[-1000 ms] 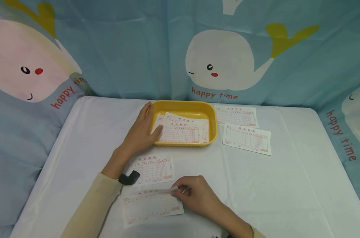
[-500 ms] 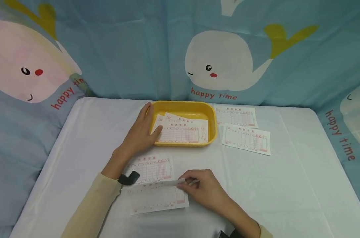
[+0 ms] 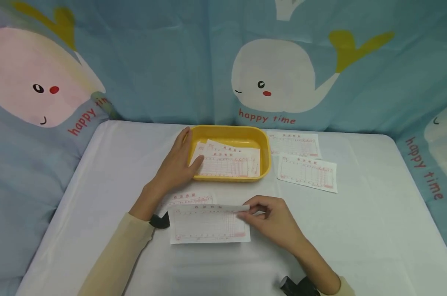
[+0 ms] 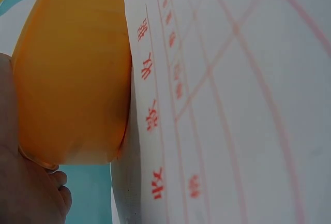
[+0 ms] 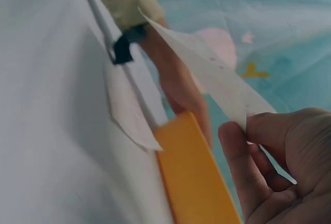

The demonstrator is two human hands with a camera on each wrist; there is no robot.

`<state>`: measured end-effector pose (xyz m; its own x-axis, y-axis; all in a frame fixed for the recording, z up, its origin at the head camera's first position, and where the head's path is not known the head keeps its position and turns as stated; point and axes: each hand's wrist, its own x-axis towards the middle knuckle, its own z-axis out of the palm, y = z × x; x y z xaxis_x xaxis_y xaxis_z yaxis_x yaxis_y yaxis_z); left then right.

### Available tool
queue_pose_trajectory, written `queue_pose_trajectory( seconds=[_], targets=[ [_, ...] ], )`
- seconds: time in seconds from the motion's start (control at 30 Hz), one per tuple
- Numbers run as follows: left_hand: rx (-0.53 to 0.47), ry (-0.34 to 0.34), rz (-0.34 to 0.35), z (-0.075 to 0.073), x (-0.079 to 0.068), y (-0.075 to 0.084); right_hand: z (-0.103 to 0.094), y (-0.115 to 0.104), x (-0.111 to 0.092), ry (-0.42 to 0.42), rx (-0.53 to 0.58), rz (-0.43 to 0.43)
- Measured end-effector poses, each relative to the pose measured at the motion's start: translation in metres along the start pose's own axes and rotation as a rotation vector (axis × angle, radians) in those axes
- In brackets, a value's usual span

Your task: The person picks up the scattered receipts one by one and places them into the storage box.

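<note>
The right hand (image 3: 269, 213) pinches one red-printed receipt slip (image 3: 208, 226) between thumb and forefinger at its upper right corner, with the sheet stretching left from that grip and its upper edge bent over. In the right wrist view this slip is raised clear of the table and tilted.

Beyond the pinch and a little to its left is the yellow plastic tray (image 3: 229, 133). In it lies a loose, overlapping pile of the same forms: a top slip (image 3: 225, 165) in full format, with at least two more showing from under it. The left hand (image 3: 177, 160), farther left of the pinch, holds the tray's left end, fingers along the outer side and thumb over the near rim, covering that corner.

Left of the pinch, on the white tablecloth (image 3: 375, 226), a table slip (image 3: 189, 198) lies between the tray and the raised sheet, which hides its lower part. Beyond the pinch and to its right, beside the tray, are a far slip (image 3: 293, 144) and a nearer slip (image 3: 307, 174), lying very close together.

Each wrist bears a black device, two in all. The blue whale-print fabric (image 3: 153, 61) hangs behind the tray, farthest from the grip.

Counted: one tray, one slip in hand, three on the cloth, at least three in the tray.
</note>
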<state>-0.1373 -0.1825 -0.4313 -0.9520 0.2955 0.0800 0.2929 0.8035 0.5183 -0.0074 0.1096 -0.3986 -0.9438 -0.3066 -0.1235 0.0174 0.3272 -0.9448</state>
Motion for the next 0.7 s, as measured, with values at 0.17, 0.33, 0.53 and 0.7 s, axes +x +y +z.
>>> queue_pose_trajectory(
  seconds=[0.17, 0.33, 0.53, 0.7],
  targets=[
    [0.007, 0.004, -0.006, 0.001, -0.001, -0.001, -0.029, -0.003, 0.001, 0.102, -0.011, -0.043],
    [-0.003, 0.011, -0.017, 0.001, -0.001, -0.001, -0.056, -0.007, 0.006, 0.266, -0.038, -0.077],
    [0.010, 0.000, -0.020, 0.003, 0.000, 0.000, -0.081, -0.014, 0.019, 0.383, -0.119, -0.110],
    [0.022, 0.000, -0.029, 0.003, 0.000, 0.000, -0.094, -0.018, 0.036, 0.394, -0.174, -0.107]
  ],
)
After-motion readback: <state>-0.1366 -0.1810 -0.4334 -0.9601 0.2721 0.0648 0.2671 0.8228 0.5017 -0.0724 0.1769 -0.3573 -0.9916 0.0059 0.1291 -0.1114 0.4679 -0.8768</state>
